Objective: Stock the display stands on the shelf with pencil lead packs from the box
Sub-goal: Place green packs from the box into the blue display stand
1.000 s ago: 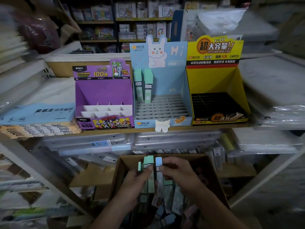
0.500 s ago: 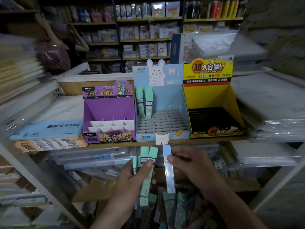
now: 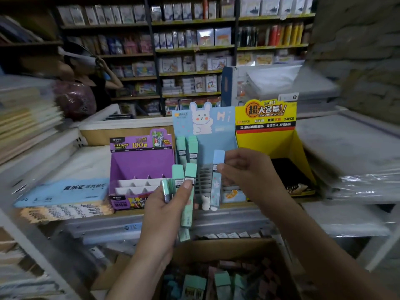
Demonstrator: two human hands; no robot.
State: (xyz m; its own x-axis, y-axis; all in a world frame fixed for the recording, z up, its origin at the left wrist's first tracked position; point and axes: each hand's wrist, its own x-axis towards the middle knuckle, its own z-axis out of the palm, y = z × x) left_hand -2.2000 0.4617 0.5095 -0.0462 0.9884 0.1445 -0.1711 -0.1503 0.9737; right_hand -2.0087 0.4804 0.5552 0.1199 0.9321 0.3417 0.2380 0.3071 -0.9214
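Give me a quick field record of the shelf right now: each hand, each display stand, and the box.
left hand: holds a fan of green packs, thumb across the front one
right hand: pinches one blue pack near its top, in front of the blue stand
blue stand: two standing packs upright at back left; other visible slots unfilled
purple stand: visible compartments hold no packs
yellow stand: interior dark, no packs visible
box: below the shelf, more packs inside
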